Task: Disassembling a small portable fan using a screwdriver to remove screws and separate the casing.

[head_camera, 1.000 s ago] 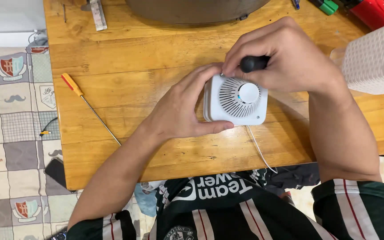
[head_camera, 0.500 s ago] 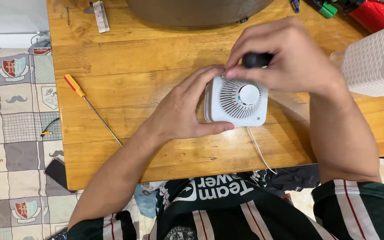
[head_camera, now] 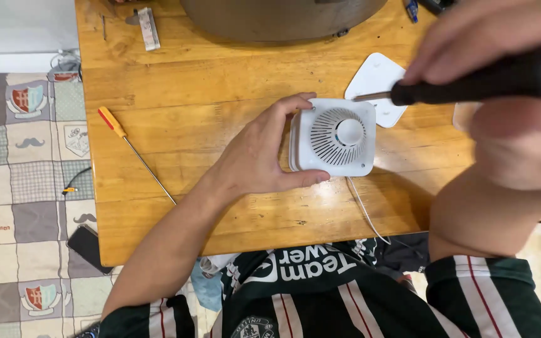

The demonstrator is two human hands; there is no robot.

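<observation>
The left hand (head_camera: 261, 156) grips the white fan (head_camera: 334, 138) by its left side, thumb along the lower edge and fingertips at the upper corner, pressing it flat on the wooden table (head_camera: 208, 87). The right hand (head_camera: 502, 62) is clenched around the black handle of a screwdriver (head_camera: 471, 84), raised close to the camera and blurred; the metal tip points left, just above the fan's top right corner. The fan lies grille up near the table's front edge, with a thin white cable (head_camera: 364, 209) trailing from its underside toward the person. A white plate (head_camera: 380, 84) lies just behind the fan. An orange-handled screwdriver (head_camera: 134, 150) lies well to the left, untouched.
</observation>
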